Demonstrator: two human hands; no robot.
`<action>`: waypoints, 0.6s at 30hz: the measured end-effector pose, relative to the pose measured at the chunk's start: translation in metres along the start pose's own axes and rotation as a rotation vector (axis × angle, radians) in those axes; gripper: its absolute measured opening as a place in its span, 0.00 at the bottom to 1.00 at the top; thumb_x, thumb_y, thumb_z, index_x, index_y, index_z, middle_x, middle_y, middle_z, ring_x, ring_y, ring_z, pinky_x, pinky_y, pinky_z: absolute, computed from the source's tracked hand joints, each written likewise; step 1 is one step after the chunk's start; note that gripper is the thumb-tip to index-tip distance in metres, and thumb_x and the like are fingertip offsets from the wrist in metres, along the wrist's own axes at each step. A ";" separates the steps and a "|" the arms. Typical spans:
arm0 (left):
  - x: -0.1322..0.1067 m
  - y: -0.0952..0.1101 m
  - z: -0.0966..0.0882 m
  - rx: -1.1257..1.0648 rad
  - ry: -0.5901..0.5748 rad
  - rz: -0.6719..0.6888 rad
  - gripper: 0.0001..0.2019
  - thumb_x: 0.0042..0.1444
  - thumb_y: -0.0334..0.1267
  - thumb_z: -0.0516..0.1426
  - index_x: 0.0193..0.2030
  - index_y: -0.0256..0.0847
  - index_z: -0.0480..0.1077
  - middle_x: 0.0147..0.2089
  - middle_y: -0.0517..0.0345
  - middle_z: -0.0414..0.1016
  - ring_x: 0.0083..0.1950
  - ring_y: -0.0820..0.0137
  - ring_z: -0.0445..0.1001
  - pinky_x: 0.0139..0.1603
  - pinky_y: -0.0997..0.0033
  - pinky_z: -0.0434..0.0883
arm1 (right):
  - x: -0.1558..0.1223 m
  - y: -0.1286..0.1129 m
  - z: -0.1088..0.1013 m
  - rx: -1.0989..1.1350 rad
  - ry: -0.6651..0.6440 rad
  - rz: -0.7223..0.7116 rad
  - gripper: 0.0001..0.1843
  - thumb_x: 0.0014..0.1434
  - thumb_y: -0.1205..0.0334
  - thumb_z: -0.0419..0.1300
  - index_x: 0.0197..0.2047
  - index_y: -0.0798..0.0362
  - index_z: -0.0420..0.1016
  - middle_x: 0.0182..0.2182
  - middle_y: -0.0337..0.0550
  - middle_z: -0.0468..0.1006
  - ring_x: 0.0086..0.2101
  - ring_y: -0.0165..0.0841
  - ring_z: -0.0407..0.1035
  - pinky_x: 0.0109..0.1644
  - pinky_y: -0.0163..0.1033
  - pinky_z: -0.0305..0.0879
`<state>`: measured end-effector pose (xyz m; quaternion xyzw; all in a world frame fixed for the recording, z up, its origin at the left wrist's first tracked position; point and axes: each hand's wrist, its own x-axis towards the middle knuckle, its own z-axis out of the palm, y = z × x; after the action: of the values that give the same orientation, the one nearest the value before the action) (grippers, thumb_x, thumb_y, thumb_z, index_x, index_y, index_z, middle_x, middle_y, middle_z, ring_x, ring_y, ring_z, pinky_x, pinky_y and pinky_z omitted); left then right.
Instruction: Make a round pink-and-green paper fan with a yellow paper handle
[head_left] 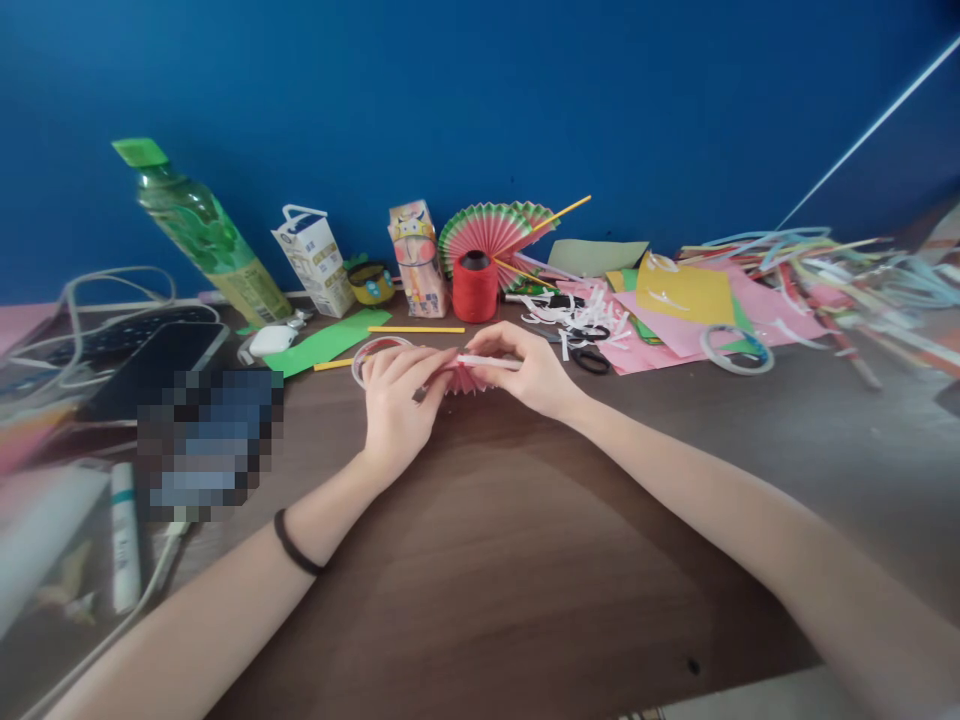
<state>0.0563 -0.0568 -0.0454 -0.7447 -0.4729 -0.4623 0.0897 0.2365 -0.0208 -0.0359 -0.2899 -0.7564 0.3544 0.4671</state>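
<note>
Above the middle of the table, both hands grip a small pleated paper fan [466, 378] in pink and red, with a white edge. My left hand [400, 395] is closed on its left part, thumb and fingers pinched together. At the other end, my right hand [538, 372] pinches the folded paper between thumb and fingers. The fingers hide much of the fan. Just behind my left hand lies a roll of clear tape [361, 362], partly covered. A red spool of thread [475, 290] stands right behind the hands.
A larger opened fan [480, 232] leans against the blue wall, near yellow sticks [416, 330]. Scissors [591, 358], white paper shreds [585, 318], coloured paper [686, 300] and another tape roll [737, 349] lie right. A green bottle [206, 235], a carton [319, 265] and phones are left.
</note>
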 end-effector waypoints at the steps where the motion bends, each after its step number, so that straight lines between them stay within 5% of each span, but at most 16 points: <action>1: 0.000 0.001 0.000 -0.003 -0.014 -0.017 0.08 0.56 0.37 0.57 0.42 0.46 0.74 0.42 0.57 0.79 0.45 0.64 0.73 0.50 0.58 0.65 | 0.000 0.000 0.000 -0.032 0.007 -0.023 0.11 0.53 0.61 0.63 0.40 0.53 0.71 0.37 0.41 0.77 0.38 0.30 0.71 0.45 0.39 0.68; 10: 0.002 -0.001 -0.001 -0.247 -0.047 -0.251 0.13 0.59 0.36 0.51 0.50 0.42 0.69 0.48 0.54 0.76 0.48 0.68 0.74 0.51 0.64 0.70 | 0.000 0.000 -0.005 -0.250 0.067 -0.155 0.08 0.54 0.63 0.61 0.40 0.51 0.74 0.39 0.42 0.78 0.42 0.35 0.71 0.50 0.45 0.65; 18: 0.004 -0.005 0.001 -0.348 -0.124 -0.394 0.13 0.58 0.33 0.50 0.47 0.42 0.72 0.48 0.56 0.77 0.48 0.68 0.74 0.50 0.65 0.71 | -0.001 -0.002 -0.003 -0.098 0.082 -0.082 0.10 0.53 0.61 0.62 0.41 0.52 0.74 0.38 0.40 0.78 0.39 0.31 0.71 0.48 0.41 0.67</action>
<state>0.0532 -0.0514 -0.0446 -0.6694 -0.5268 -0.4987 -0.1604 0.2395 -0.0215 -0.0335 -0.2954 -0.7644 0.2851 0.4971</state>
